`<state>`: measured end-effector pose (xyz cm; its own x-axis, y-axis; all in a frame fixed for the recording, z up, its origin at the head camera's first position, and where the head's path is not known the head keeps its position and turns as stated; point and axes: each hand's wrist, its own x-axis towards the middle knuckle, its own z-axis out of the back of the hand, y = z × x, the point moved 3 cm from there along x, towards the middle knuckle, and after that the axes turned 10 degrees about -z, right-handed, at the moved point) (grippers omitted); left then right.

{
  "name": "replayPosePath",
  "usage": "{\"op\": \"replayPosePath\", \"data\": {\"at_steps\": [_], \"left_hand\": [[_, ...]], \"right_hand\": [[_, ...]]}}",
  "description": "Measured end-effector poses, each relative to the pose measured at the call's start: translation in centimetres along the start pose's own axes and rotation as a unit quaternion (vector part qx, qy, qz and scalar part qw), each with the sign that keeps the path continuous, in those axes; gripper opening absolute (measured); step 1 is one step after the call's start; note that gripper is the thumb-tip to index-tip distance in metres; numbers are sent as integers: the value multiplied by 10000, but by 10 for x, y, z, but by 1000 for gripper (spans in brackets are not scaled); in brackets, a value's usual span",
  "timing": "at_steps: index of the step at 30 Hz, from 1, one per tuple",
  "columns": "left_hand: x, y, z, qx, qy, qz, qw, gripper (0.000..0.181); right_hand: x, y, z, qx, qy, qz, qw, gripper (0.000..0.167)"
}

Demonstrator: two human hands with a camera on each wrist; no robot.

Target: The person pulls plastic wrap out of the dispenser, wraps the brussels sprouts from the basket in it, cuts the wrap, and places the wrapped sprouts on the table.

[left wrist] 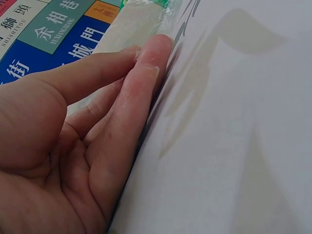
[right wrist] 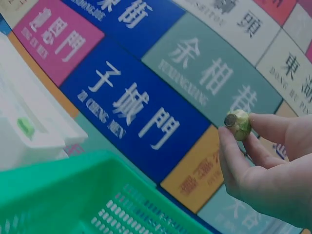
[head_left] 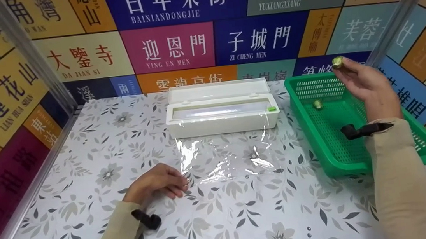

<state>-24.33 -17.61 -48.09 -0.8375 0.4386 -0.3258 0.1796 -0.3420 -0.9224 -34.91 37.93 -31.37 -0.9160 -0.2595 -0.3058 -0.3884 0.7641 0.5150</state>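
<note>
A sheet of clear film [head_left: 224,157] runs from the white dispenser box [head_left: 223,124] down over the patterned cloth. At its near left corner my left hand [head_left: 158,182] pinches the film between thumb and fingertips; in the left wrist view the hand [left wrist: 107,112] rests low by the cloth. My right hand [head_left: 370,85] is raised above the green basket [head_left: 333,168], pinching a small round green vegetable [head_left: 337,62]. Its dark cut end shows on the vegetable [right wrist: 238,125] in the right wrist view. A similar green vegetable [head_left: 317,104] lies in the basket.
The dispenser's lid [head_left: 218,91] stands open at the back, with a small green piece [head_left: 271,108] at the box's right end. A wall of coloured signs [head_left: 174,47] rises behind the table, and clear upright panel edges [head_left: 34,54] stand at both sides.
</note>
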Motion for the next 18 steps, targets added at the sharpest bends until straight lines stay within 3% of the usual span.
{"op": "replayPosePath", "data": {"at_steps": [4, 9, 18], "left_hand": [[0, 0, 0, 34, 65, -130, 9999, 18], [0, 0, 0, 18, 58, -86, 9999, 20], [-1, -1, 0, -19, 54, -23, 10000, 22]], "right_hand": [[-5, -11, -11, -251, 70, 3, 9997, 33], [-8, -28, -29, -683, 22, -27, 9977, 35], [-13, -59, -63, -1456, -133, 350, 9886, 37]]}}
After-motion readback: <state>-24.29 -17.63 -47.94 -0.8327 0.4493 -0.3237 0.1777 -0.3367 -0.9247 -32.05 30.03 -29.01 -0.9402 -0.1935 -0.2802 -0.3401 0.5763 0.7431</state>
